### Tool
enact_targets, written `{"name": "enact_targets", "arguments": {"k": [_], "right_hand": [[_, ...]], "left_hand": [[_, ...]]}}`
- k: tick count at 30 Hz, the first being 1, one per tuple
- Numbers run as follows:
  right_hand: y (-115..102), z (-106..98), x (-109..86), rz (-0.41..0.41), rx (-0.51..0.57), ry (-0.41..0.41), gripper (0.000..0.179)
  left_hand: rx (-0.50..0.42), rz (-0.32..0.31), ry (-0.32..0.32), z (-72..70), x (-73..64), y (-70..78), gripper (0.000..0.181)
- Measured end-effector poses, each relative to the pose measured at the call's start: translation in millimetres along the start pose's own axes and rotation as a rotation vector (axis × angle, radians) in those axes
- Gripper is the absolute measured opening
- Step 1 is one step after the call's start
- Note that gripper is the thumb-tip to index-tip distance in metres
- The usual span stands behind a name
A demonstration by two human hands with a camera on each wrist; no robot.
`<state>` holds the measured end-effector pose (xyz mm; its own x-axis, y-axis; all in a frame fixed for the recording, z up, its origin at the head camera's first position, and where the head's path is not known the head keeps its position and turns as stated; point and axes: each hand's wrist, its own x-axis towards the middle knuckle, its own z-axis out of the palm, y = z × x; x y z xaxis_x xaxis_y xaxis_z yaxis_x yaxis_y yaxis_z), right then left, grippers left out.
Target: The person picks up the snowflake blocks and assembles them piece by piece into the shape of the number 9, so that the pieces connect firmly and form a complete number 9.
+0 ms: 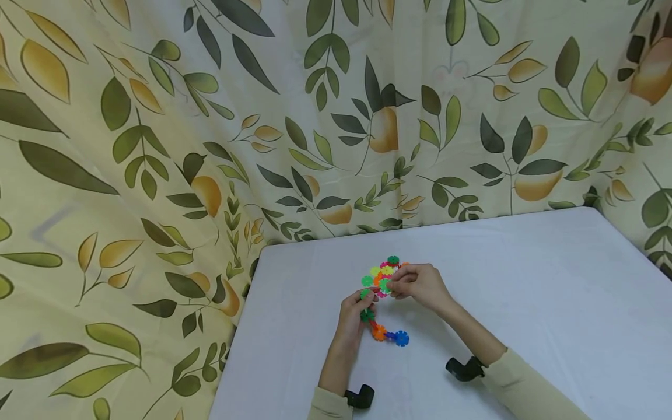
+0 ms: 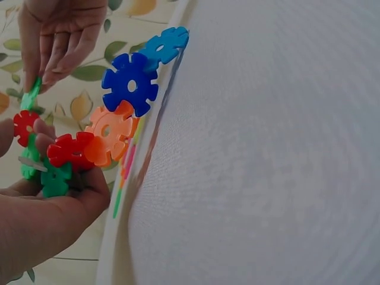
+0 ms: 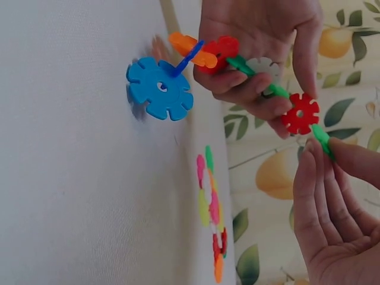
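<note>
A chain of interlocking notched plastic discs [image 3: 159, 89] hangs from my left hand [image 1: 350, 315]. Its fingers and thumb grip the chain around the green and red discs. Along the chain I see a light blue, a dark blue [image 2: 130, 84], an orange [image 2: 110, 132], several red and green discs and a whitish one [image 3: 263, 69]. At the upper end is a red disc [image 3: 301, 113], held near the left fingertips. My right hand [image 1: 422, 286] pinches a green disc [image 3: 321, 140] between thumb and fingers, its edge right at that red disc.
Loose discs [image 1: 387, 270] in green, yellow, pink and orange lie on the white-covered table [image 1: 525, 291] just beyond my hands. A leaf-and-fruit patterned curtain [image 1: 336, 116] hangs behind the table and along its left side. Black camera mounts [image 1: 465, 368] sit on both wrists.
</note>
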<state>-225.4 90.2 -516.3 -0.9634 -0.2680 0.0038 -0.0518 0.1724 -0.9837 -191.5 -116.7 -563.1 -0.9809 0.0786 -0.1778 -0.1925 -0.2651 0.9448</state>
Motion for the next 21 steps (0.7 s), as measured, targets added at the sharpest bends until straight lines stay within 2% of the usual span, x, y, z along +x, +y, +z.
{"name": "enact_targets", "arguments": {"k": [8,15,21], "right_hand": [[3.2,-0.7,0.0,0.009,-0.002,0.013,0.021],[4.9,-0.6,0.0,-0.018,-0.013,-0.013,0.024],[7.8,0.7,0.2,0.008,-0.006,0.001,0.018]], "left_hand": [[0.012,-0.006,-0.020,-1.9,0.9,-1.4,0.034],[0.021,0.013,-0.039,-2.3,0.9,-1.9,0.031],[0.049,0.030,-0.050,-3.3,-1.3,-2.1,0.032]]}}
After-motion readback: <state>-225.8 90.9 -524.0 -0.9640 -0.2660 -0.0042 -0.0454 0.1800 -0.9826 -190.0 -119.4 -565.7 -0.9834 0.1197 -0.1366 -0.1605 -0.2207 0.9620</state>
